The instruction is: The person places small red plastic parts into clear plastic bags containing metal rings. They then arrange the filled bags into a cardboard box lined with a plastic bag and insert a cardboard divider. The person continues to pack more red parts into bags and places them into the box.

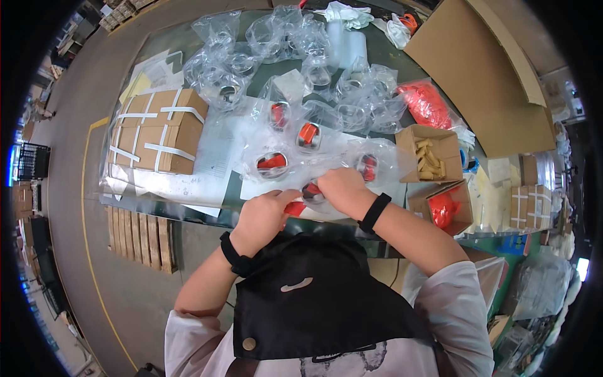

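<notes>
My left hand is closed by the table's near edge, its fingertips on a small red piece. Just right of it, my right hand closes on a shiny metal ring-shaped part with red inside; the fingers hide some of it. Similar metal parts with red inserts lie beyond in clear plastic bags: one at the left, one in the middle, one on the right. Another bagged part sits farther back.
Bagged metal parts without visible red cover the table's far side. Strapped cardboard boxes stand left. At right are an open box of yellowish pieces, a box with a red bag, a bag of red pieces and a large carton.
</notes>
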`<state>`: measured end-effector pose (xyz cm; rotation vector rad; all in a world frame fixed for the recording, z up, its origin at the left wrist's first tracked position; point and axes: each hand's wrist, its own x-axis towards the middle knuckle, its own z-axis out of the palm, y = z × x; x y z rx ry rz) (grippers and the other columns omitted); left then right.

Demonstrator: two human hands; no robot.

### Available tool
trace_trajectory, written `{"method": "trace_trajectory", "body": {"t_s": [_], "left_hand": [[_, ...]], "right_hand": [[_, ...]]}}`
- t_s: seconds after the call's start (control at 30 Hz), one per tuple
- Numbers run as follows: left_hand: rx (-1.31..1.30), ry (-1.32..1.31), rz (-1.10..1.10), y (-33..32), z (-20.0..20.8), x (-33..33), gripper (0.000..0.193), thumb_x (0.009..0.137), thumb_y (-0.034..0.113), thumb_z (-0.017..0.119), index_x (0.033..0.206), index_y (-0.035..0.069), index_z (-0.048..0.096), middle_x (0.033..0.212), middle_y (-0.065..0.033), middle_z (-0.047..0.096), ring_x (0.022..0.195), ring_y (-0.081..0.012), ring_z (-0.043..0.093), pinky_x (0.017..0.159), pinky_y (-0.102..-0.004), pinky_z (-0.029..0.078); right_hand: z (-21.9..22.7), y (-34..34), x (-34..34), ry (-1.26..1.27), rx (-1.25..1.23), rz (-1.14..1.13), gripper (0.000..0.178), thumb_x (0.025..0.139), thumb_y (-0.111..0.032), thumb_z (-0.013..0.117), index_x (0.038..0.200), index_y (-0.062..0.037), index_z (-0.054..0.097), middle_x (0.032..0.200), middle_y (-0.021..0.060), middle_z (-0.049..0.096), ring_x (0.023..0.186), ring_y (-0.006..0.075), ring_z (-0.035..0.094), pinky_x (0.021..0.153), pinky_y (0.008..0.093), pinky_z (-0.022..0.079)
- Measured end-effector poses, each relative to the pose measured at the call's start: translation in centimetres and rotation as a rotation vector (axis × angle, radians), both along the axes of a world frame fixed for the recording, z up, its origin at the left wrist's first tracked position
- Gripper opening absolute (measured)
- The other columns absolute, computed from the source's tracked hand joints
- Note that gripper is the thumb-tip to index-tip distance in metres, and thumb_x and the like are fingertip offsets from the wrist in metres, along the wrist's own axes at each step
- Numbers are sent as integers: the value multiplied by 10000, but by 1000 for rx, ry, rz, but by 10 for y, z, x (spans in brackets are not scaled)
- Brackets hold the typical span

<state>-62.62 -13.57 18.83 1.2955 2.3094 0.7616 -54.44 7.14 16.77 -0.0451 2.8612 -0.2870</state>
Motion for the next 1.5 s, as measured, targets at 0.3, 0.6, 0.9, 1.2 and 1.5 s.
{"method": "trace_trajectory", "body": {"t_s": [0.3,0.6,0.9,1.2,1.5], "left_hand": [[493,-1087,410,-14,27,-48,226,1019,151,519,1207,35,562,817,2,596,619,-43,504,525,-196,413],[139,-164,328,-33,-2,-223,405,945,61,506,1347,25,467,739,-162,672,620,-306,667,552,-441,503],[-141,124,169,-23,-46,-264,102,915,76,474,996,39,523,843,-179,653,720,-358,684,594,-439,554],[-154,-136,-81,-86,-12,-224,198,832,20,535,1010,71,604,879,-179,651,749,-380,650,629,-448,537],[252,-1231,269,-68,56,-209,285,1045,271,460,1081,20,590,665,12,493,536,-46,405,475,-199,317]], "right_hand": [[83,-48,-52,-64,-1057,-358,338,855,-222,765,1018,52,654,787,64,671,645,86,637,557,242,505],[122,-40,-257,53,-976,-481,103,913,-93,628,872,1,634,678,34,633,568,83,632,440,239,467],[3,-63,-337,-8,-219,-391,275,823,-265,649,824,7,685,829,230,669,819,406,655,736,487,517],[159,22,-208,143,-535,-651,215,914,-186,662,1019,1,661,836,59,688,707,114,633,598,263,491],[193,133,-56,74,-62,-637,151,836,-137,678,906,-4,670,729,87,648,625,177,598,599,305,473]]}}
